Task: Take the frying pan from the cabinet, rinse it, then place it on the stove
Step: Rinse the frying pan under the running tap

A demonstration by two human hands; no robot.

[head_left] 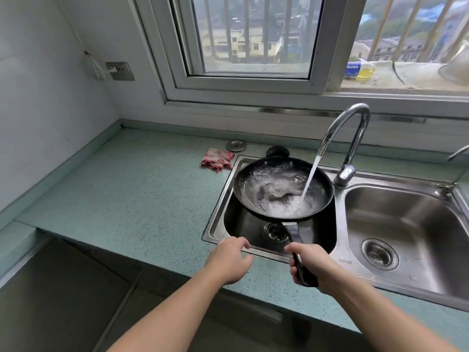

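A black frying pan (256,174) hangs over the left basin of a steel double sink (220,214). Water streams from the curved chrome faucet (355,133) into the pan and swirls and foams inside it. My right hand (311,265) grips the pan's black handle above the sink's front rim. My left hand (231,260) hovers beside it over the counter edge, fingers loosely spread and holding nothing. The stove and the cabinet are out of view.
A pink checked cloth (217,159) and a round metal drain cover (236,145) lie on the teal counter (127,194) left of the sink. The right basin (411,224) holds only its strainer. A window (253,41) and a wall socket (119,71) are behind.
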